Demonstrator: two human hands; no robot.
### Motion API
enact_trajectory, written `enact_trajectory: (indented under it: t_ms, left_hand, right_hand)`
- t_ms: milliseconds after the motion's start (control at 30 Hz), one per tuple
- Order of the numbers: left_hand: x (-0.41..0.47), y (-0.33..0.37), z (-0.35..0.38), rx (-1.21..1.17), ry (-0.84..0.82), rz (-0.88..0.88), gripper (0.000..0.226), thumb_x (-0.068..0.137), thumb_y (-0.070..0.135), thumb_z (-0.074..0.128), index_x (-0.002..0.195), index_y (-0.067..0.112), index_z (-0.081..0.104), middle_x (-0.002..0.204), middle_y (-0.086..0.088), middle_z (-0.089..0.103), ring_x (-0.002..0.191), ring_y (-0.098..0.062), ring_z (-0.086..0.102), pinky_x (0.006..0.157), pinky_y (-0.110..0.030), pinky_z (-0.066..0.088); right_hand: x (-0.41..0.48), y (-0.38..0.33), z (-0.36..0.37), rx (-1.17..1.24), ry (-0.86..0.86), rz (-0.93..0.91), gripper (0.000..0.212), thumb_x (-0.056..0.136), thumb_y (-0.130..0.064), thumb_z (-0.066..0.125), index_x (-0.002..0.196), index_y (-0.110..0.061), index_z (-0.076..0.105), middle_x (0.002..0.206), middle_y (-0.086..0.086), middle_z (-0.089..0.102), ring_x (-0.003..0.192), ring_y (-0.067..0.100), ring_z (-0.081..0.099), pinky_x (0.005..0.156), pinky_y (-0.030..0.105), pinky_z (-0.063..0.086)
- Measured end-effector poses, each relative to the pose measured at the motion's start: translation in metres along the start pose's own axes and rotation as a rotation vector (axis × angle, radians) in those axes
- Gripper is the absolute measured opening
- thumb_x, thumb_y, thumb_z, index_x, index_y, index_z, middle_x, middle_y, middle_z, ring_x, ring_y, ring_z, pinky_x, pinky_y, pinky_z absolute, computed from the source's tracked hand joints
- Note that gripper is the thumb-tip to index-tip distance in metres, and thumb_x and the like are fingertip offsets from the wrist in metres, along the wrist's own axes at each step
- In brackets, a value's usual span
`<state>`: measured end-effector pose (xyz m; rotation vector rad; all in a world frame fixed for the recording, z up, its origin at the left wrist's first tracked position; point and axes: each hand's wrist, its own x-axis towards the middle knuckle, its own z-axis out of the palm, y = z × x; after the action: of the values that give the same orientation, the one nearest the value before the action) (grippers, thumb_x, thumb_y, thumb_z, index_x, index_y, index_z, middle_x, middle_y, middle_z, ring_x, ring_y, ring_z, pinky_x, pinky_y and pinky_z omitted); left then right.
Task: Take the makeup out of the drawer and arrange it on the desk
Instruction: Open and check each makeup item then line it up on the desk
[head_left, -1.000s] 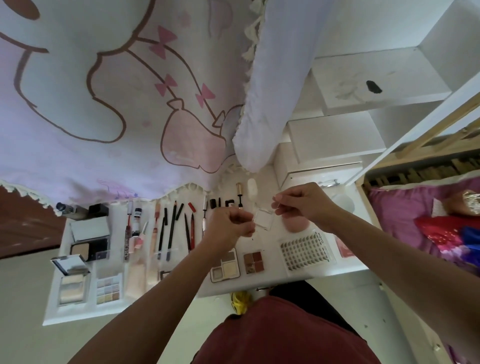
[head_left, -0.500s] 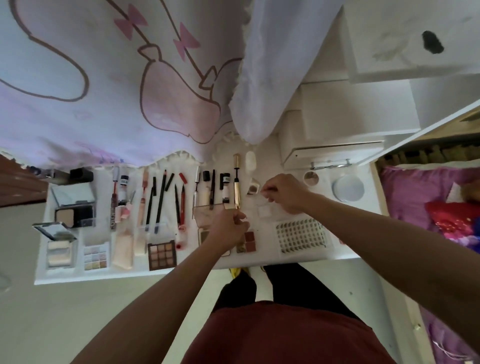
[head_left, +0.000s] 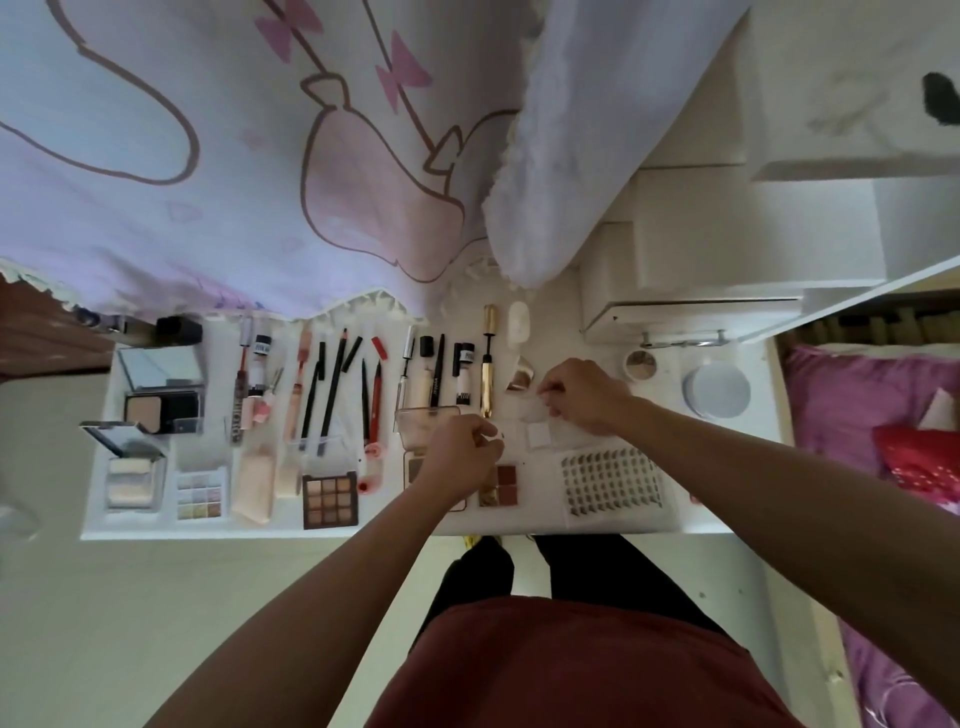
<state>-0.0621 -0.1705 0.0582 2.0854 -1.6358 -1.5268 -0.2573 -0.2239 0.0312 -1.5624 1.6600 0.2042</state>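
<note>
Right hand (head_left: 582, 397): pinching a small clear sleeve (head_left: 536, 413) low over the surface (head_left: 727, 483).
Left hand (head_left: 460, 452): fingers curled; hold not discernible.
Makeup (head_left: 332, 384): in rows across the surface, left of the drawer (head_left: 691, 317).
Palettes: three: nine-pan palette (head_left: 330, 500), four-pan palette (head_left: 500, 486), pale palette (head_left: 201, 493).
Mirrored compacts (head_left: 163, 410): two, open, far left.
Round jars (head_left: 717, 391): two, near the drawer.
Lash tray (head_left: 613, 483): one, near the right forearm.
Curtain (head_left: 260, 182): overhanging the back edge.

White desk (head_left: 737, 467) crowded with makeup; open compacts (head_left: 161, 410) at the left end; row of pencils (head_left: 332, 384) along the back; brown palette (head_left: 330, 500) near the front edge; lash tray (head_left: 613, 483) and round jar (head_left: 716, 391) toward the right.
</note>
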Motion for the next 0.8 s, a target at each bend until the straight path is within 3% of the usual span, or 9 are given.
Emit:
enact_trajectory:
  t_ms: [100,233,467,567,700,767,800]
  left_hand:
    - [0.000,0.000,-0.002,0.001,-0.026,0.002,0.024,0.089,0.018,0.064,0.111,0.008,0.065,0.093,-0.003,0.063,0.087,-0.018,0.063,0.075,-0.026,0.048]
    - [0.000,0.005,-0.008,0.008,-0.060,0.019,0.027,0.089,0.022,0.064,0.113,0.011,0.064,0.095,-0.001,0.065,0.089,-0.019,0.066,0.083,-0.034,0.054]
    - [-0.001,0.017,-0.015,0.032,-0.104,0.086,0.026,0.092,0.022,0.061,0.116,0.012,0.061,0.100,-0.003,0.064,0.090,-0.017,0.064,0.066,-0.018,0.046]
    - [-0.003,0.020,-0.016,0.058,-0.120,0.117,0.027,0.092,0.024,0.061,0.116,0.012,0.062,0.102,-0.004,0.065,0.086,-0.015,0.063,0.063,-0.018,0.046]
    - [-0.008,0.020,-0.015,0.064,-0.107,0.114,0.028,0.091,0.024,0.062,0.115,0.011,0.063,0.098,-0.002,0.065,0.086,-0.017,0.065,0.077,-0.028,0.055]
    - [-0.011,0.019,-0.015,0.064,-0.071,0.090,0.027,0.091,0.025,0.062,0.114,0.011,0.063,0.100,-0.001,0.066,0.085,-0.014,0.064,0.074,-0.005,0.045]
    - [-0.012,0.019,-0.016,0.059,-0.048,0.072,0.024,0.091,0.025,0.062,0.112,0.013,0.063,0.101,-0.001,0.066,0.083,-0.012,0.062,0.065,0.004,0.035]
  right_hand:
    - [-0.002,0.001,-0.001,0.038,0.039,0.027,0.020,0.092,-0.025,0.061,0.108,-0.024,0.072,0.092,-0.005,0.070,0.092,0.017,0.068,0.086,0.041,0.056]
    - [-0.016,0.010,-0.014,0.116,0.163,0.040,0.022,0.091,-0.021,0.064,0.110,-0.015,0.072,0.107,0.005,0.072,0.100,0.021,0.066,0.090,0.029,0.050]
    - [-0.059,0.055,-0.032,0.046,0.399,0.200,0.020,0.089,-0.023,0.064,0.108,-0.022,0.072,0.108,0.001,0.073,0.102,0.025,0.065,0.085,0.033,0.047]
    - [-0.066,0.063,-0.022,0.020,0.351,0.249,0.039,0.088,-0.035,0.066,0.125,-0.022,0.063,0.120,0.002,0.067,0.109,0.024,0.062,0.091,0.036,0.046]
    - [-0.062,0.055,-0.005,-0.031,0.275,0.294,0.066,0.084,-0.048,0.067,0.139,-0.020,0.044,0.123,0.013,0.059,0.113,0.034,0.058,0.091,0.041,0.046]
    - [-0.057,0.045,0.001,-0.061,0.269,0.308,0.080,0.079,-0.053,0.070,0.142,-0.016,0.036,0.123,0.015,0.056,0.114,0.035,0.058,0.091,0.041,0.047]
    - [-0.053,0.042,0.004,-0.071,0.266,0.305,0.084,0.076,-0.055,0.071,0.141,-0.015,0.035,0.124,0.015,0.054,0.114,0.035,0.057,0.091,0.041,0.047]
